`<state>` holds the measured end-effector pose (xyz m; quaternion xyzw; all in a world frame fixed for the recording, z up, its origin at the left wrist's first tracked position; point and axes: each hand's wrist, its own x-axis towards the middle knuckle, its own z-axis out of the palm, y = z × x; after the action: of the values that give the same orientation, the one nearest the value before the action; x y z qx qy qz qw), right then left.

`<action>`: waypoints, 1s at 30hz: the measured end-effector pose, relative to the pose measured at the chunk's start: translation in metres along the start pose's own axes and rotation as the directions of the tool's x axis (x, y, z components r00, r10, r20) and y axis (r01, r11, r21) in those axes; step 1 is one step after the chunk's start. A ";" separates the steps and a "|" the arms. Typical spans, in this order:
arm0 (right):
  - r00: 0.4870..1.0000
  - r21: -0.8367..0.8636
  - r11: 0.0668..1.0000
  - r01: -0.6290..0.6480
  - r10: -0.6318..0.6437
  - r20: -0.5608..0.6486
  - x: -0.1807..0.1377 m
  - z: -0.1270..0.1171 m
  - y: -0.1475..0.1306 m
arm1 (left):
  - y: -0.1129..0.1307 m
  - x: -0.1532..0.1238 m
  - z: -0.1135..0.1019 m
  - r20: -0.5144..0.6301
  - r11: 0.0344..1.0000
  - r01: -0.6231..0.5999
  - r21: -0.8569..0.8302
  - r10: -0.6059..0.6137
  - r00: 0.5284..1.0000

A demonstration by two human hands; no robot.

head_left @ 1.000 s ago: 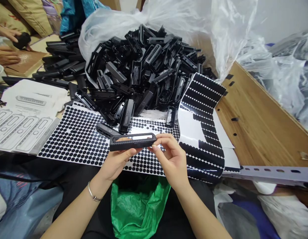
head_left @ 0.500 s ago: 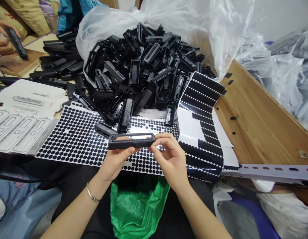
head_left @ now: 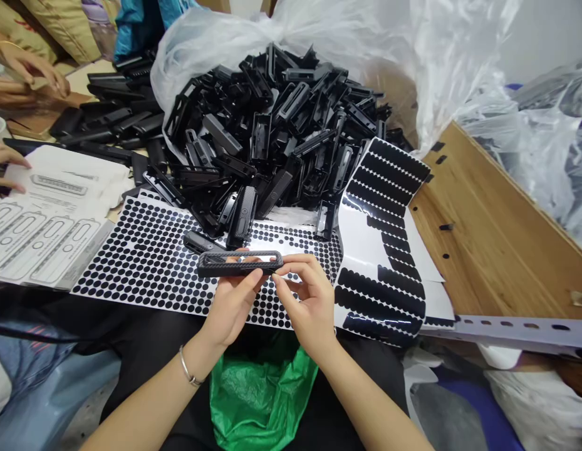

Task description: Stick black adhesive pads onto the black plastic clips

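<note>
My left hand (head_left: pixel 232 304) grips a long black plastic casing (head_left: pixel 239 262) from below, holding it level above a white sheet of small black dot stickers (head_left: pixel 150 257). My right hand (head_left: pixel 307 300) pinches the casing's right end with thumb and forefinger. The casing has a textured rim and an open slot along its top. Right behind it rises a big heap of the same black casings (head_left: pixel 276 125) spilling out of a clear plastic bag (head_left: pixel 366 37).
A sheet of black oblong stickers (head_left: pixel 389 213) curls up at the right beside a wooden board (head_left: pixel 488 238). White printed sheets (head_left: pixel 46 238) lie at the left, where another person's hands (head_left: pixel 18 62) work. A green bag (head_left: pixel 260 394) sits in my lap. A grey perforated rail (head_left: pixel 520 329) runs along the right.
I have tilted the casing flatter and shifted it slightly left, both hands following. The other person's hands at the far left have put down a black part and moved.
</note>
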<state>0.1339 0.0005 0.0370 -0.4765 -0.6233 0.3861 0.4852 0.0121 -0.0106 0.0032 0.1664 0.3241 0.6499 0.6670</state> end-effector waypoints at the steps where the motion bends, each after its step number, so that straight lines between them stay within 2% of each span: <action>1: 1.000 -0.006 1.000 0.005 -0.005 -0.004 0.000 0.001 0.000 | 0.000 0.000 0.000 -0.008 1.000 0.002 -0.001 -0.002 1.000; 20: 0.997 -0.040 0.999 -0.013 0.009 -0.082 0.001 0.002 0.008 | 0.001 0.003 -0.002 -0.026 0.996 -0.028 0.081 0.030 0.999; 25: 0.989 0.140 0.989 -0.042 0.061 -0.135 0.006 -0.002 0.015 | 0.002 0.004 -0.003 -0.027 0.997 0.024 0.076 -0.022 0.999; 27: 0.993 0.203 0.976 -0.081 0.096 -0.065 0.010 -0.005 0.015 | 0.003 0.004 -0.003 -0.030 0.997 0.034 0.062 -0.032 0.999; 30: 0.982 0.239 0.962 -0.133 0.096 0.163 0.014 -0.011 0.015 | 0.004 0.003 -0.002 -0.004 0.998 0.041 0.049 -0.041 0.999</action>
<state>0.1472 0.0175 0.0289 -0.4168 -0.5761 0.5235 0.4695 0.0072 -0.0074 0.0036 0.1752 0.3443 0.6281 0.6754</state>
